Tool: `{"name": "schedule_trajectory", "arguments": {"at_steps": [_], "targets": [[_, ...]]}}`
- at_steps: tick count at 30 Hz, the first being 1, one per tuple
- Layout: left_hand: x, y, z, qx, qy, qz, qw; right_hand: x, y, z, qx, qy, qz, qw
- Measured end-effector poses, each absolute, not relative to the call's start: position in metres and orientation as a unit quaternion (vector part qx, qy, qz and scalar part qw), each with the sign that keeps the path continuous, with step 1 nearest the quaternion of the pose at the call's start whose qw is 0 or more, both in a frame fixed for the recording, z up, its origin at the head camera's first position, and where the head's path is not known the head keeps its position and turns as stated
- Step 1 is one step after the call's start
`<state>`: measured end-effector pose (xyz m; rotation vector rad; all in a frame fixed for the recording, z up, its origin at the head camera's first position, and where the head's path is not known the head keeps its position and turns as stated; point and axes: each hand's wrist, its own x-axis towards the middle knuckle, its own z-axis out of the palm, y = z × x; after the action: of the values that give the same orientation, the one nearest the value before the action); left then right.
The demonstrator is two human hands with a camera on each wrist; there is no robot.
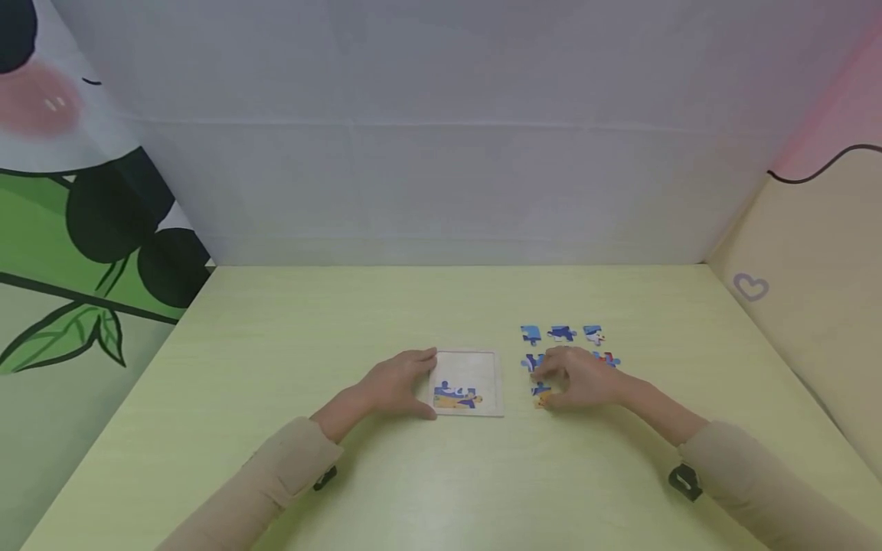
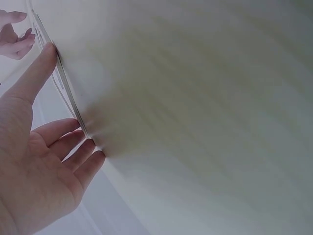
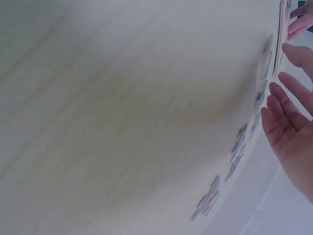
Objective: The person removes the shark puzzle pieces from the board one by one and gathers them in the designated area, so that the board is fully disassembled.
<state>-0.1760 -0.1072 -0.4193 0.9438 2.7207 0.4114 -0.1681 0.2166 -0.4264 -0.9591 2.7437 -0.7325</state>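
Observation:
A square, light-framed puzzle tray (image 1: pixel 468 367) lies flat on the table. Joined blue and yellow puzzle pieces (image 1: pixel 455 397) fill its lower left part. My left hand (image 1: pixel 400 385) touches the tray's left side, thumb by the near corner and fingers by the far one; the left wrist view shows these fingertips against the tray edge (image 2: pixel 68 93). Over the loose pieces hovers my right hand (image 1: pixel 582 377), thumb and fingers apart around a blue and yellow piece (image 1: pixel 540 395). No piece shows in its fingers in the right wrist view. The hand covers part of the layout.
Beyond my right hand lie loose pieces in rows: a light blue one (image 1: pixel 530 334), a dark blue one (image 1: pixel 562 334) and a blue and white one (image 1: pixel 594 334). A red and blue piece (image 1: pixel 608 359) peeks out beside the hand. Walls enclose the table (image 1: pixel 331 306).

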Motion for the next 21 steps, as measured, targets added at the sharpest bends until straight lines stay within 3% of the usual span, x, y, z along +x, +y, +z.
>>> {"name": "schedule_trajectory", "arguments": {"at_steps": [12,21], "targets": [[-0.177,-0.103,-0.420,0.315,0.932,0.137,0.117,-0.171,0.153,-0.430,-0.310,0.900,-0.287,0.105],[-0.177,-0.101,-0.420,0.313,0.932,0.140,0.115,-0.171,0.124,-0.433,-0.296,0.905,-0.292,0.091]]}}
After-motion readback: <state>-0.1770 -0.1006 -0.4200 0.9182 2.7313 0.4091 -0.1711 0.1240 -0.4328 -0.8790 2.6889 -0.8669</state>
